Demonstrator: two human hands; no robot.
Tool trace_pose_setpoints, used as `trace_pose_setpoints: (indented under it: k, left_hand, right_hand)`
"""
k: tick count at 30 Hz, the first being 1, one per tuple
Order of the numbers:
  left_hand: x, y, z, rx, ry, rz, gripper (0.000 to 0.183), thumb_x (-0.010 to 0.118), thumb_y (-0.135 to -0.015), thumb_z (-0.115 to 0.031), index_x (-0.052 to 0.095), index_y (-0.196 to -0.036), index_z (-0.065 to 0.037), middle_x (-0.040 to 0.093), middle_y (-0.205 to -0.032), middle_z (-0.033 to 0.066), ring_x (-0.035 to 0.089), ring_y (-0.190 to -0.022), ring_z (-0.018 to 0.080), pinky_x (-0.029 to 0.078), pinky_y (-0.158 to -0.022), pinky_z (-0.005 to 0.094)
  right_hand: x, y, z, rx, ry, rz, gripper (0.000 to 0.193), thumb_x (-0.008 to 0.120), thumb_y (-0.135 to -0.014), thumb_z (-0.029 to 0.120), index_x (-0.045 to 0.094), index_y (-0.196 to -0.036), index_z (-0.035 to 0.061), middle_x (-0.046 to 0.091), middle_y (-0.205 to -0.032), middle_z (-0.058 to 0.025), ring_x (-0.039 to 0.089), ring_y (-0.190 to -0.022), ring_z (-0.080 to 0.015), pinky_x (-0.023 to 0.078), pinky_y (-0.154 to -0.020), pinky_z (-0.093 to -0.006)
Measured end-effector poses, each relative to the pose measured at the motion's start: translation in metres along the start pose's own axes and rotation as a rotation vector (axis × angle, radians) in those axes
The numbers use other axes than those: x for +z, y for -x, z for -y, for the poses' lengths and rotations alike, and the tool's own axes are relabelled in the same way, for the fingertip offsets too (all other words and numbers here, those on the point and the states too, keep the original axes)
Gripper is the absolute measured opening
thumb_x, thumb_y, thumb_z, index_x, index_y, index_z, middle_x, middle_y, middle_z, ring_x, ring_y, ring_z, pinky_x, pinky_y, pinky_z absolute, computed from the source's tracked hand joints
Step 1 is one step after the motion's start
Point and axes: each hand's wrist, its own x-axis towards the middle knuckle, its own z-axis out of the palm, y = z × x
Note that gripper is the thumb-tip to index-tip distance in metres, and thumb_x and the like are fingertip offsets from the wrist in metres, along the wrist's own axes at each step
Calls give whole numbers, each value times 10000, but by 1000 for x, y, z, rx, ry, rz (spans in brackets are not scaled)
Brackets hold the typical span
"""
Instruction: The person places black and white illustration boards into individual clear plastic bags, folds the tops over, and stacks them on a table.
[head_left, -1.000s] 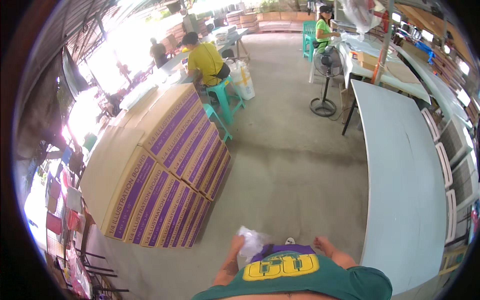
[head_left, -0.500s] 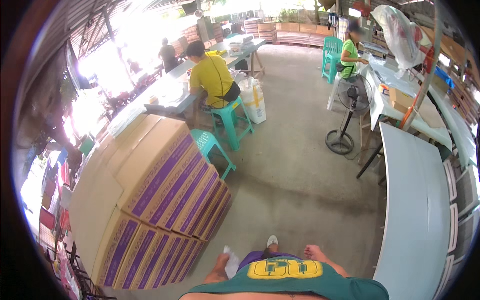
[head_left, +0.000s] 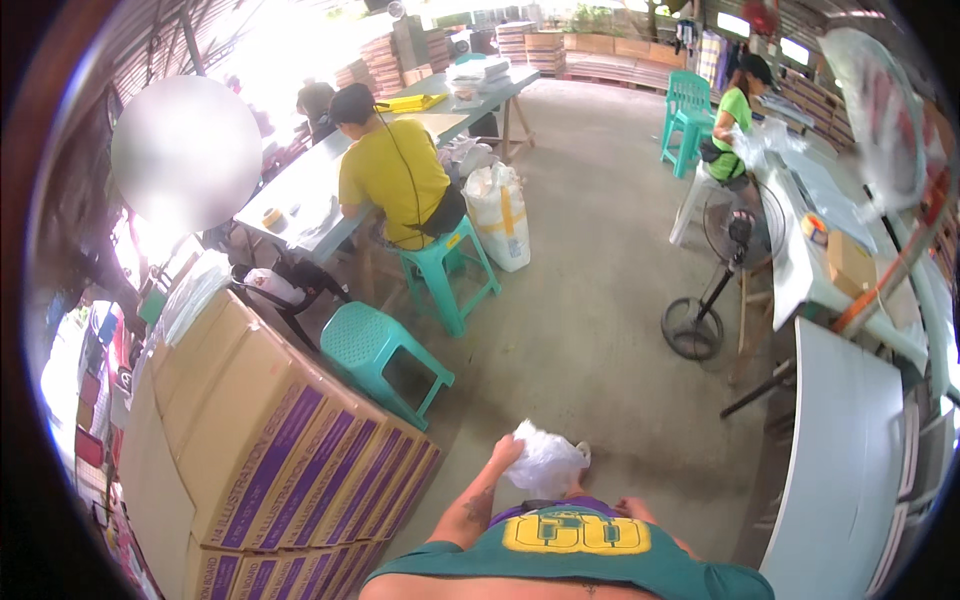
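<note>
My left hand [head_left: 507, 450] is closed on a white, crumpled plastic bag [head_left: 545, 462], held out in front of my body at the lower middle. The bag covers much of one foot below it. Low by my right side hangs my right hand [head_left: 630, 508]. It is small and partly hidden behind my green shirt [head_left: 575, 535], so its fingers cannot be made out. Closest to my left arm is a stack of brown cardboard boxes [head_left: 265, 430] with purple bands.
A green stool [head_left: 385, 350] stands past the boxes. Ahead, a person in yellow [head_left: 395, 180] sits at a long table [head_left: 325, 235] beside a white sack [head_left: 497, 215]. On the right are a pedestal fan [head_left: 735, 235], a person in green [head_left: 735, 120] and a pale board [head_left: 840, 450].
My left hand has lifted the white plastic bag forward from beside my leg. The view has moved ahead, bringing the green stool and the seated person nearer.
</note>
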Motion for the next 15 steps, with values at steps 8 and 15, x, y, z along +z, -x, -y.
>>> trace_pose_setpoints:
  k: [8,15]
  left_hand:
    - [-36,-107,26,-394,31,-122,478,539,-725,-343,646,-953,64,642,-988,253,620,-982,358,471,-812,405]
    - [-37,-228,-30,-510,257,-158,476,545,-716,-320,637,-946,87,636,-991,268,624,-960,375,479,-797,407]
  right_hand:
    - [-26,-151,264,-26,-63,46,72,544,-811,131,566,-770,75,536,-620,-53,543,-519,-176,419,-408,-321]
    - [43,-270,486,-114,21,45,97,534,-861,185,544,-943,134,556,-806,-30,557,-688,-169,439,-566,-359]
